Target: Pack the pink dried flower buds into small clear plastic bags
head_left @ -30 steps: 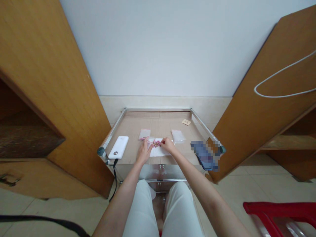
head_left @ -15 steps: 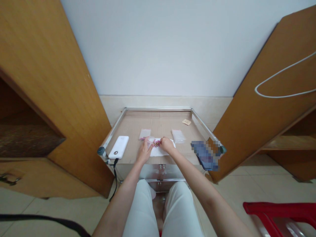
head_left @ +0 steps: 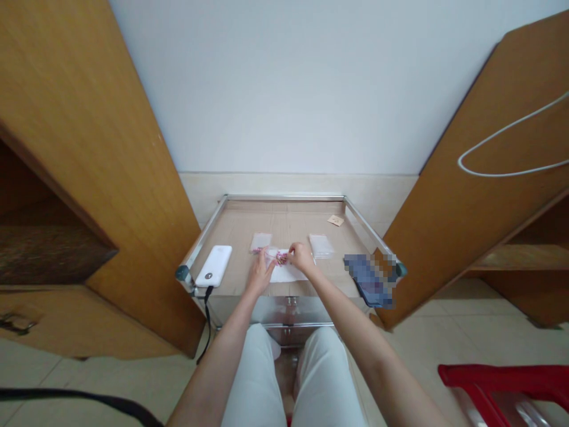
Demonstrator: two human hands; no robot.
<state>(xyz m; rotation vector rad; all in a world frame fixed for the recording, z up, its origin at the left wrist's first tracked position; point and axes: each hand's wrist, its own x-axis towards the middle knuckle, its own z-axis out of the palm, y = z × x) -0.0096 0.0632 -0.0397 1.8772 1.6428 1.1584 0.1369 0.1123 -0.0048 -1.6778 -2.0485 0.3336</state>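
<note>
A small bundle of pink and gold beads on a strand, looking like a bracelet (head_left: pixel 281 258), lies over a white sheet of paper (head_left: pixel 287 274). On its left, my left hand (head_left: pixel 261 271) is closed on a small clear plastic bag (head_left: pixel 271 253), thumb at the near side; pink bits show by its fingertips. From the right, my right hand (head_left: pixel 302 258) pinches at the edge of the beaded strand with thumb and forefinger. The exact grip is too small to make out. Behind the hands lie two stacks of clear bags, a left stack (head_left: pixel 261 240) and a right stack (head_left: pixel 320 245).
A metal-railed cart top (head_left: pixel 240 216) carries everything. A white power bank (head_left: pixel 215 265) with a black cable (head_left: pixel 207 317) lies left. A tan card (head_left: pixel 335 220) is at the back right, a blurred dark blue item (head_left: pixel 368 279) at the right edge. Wooden cabinets flank the cart.
My right hand has lifted slightly, its fingers turning from a fist-like grip to a pinch. The beads are bunched a little closer together. My left hand has stayed in place.
</note>
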